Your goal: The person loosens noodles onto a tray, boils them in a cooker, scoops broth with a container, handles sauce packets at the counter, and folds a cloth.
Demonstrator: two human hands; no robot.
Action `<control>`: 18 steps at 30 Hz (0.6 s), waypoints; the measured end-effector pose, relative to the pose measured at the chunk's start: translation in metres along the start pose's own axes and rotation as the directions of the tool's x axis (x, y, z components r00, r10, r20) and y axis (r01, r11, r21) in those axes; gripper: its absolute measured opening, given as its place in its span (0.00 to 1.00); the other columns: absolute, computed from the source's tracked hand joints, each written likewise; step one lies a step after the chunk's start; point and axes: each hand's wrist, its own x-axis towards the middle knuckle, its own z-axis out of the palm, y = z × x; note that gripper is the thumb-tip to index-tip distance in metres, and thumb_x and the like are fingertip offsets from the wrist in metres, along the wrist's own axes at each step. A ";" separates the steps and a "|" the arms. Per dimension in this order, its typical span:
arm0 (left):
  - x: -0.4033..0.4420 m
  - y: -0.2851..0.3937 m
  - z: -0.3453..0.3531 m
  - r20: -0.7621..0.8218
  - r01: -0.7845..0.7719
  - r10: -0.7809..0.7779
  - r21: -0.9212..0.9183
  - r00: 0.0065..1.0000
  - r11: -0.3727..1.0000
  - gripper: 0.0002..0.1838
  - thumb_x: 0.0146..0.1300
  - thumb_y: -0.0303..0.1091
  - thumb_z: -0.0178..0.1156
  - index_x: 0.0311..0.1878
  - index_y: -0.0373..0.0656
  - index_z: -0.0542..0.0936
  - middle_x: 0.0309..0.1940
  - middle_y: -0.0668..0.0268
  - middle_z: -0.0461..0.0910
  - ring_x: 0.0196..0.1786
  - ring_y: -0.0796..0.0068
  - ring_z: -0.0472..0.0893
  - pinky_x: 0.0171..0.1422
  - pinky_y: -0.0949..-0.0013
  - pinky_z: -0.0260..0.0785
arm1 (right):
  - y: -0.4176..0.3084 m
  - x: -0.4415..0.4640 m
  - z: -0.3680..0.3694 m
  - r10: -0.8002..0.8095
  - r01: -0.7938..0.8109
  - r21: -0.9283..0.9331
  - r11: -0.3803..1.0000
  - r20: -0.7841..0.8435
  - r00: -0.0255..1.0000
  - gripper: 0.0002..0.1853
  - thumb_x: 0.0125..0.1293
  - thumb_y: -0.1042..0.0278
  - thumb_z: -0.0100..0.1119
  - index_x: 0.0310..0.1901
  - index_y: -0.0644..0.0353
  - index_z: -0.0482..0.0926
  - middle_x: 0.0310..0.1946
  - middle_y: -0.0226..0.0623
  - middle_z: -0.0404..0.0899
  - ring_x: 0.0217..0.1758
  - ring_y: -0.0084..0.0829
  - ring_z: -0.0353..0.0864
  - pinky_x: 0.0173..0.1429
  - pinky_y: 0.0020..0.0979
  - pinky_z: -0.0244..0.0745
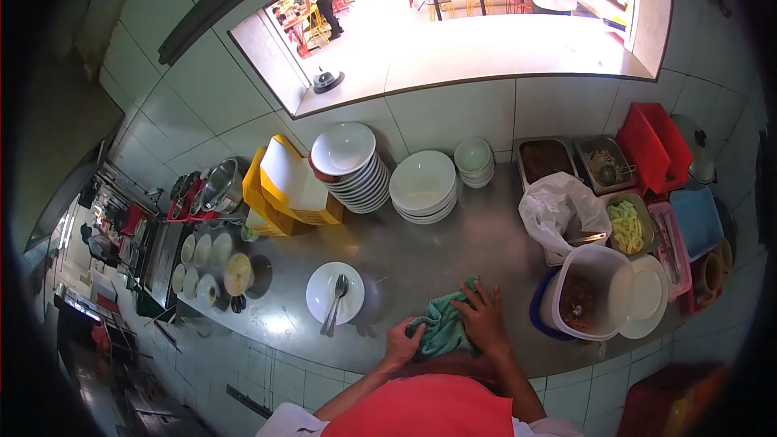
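A crumpled green cloth [443, 330] lies on the steel counter [384, 263], close to its front edge. My left hand [401, 345] pinches the cloth's left side between thumb and fingers. On the cloth's right side rests my right hand [484, 317], its fingers spread and pointing away from me. To the left of the cloth stands a white bowl [322, 285] with a spoon and fork [335, 305] in it. Neither hand touches that bowl.
Stacked white bowls [368, 186] and shallower bowls [422, 182] line the wall, beside a yellow box [312, 202]. Small cups [220, 251] stand left. At right are a plastic tub [599, 291], a plastic bag [558, 209] and food trays. A serving window opens above.
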 end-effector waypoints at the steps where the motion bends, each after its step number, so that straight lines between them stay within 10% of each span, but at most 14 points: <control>1: 0.000 0.000 0.000 0.005 0.011 -0.010 -0.018 1.000 1.000 0.10 0.59 0.34 0.62 0.40 0.38 0.82 0.28 0.58 0.83 0.31 0.75 0.82 0.36 0.71 0.72 | 0.000 0.000 0.001 0.003 -0.003 0.013 1.000 -0.002 1.000 0.15 0.55 0.65 0.62 0.46 0.41 0.81 0.62 0.29 0.68 0.70 0.38 0.58 0.71 0.59 0.45; 18: 0.000 0.001 0.000 -0.018 0.025 -0.026 -0.060 1.000 0.998 0.12 0.63 0.37 0.60 0.39 0.36 0.81 0.19 0.63 0.77 0.23 0.84 0.72 0.28 0.73 0.65 | 0.004 0.000 0.003 0.002 -0.002 0.024 1.000 -0.013 1.000 0.15 0.55 0.65 0.61 0.46 0.42 0.81 0.62 0.29 0.68 0.69 0.38 0.59 0.71 0.60 0.45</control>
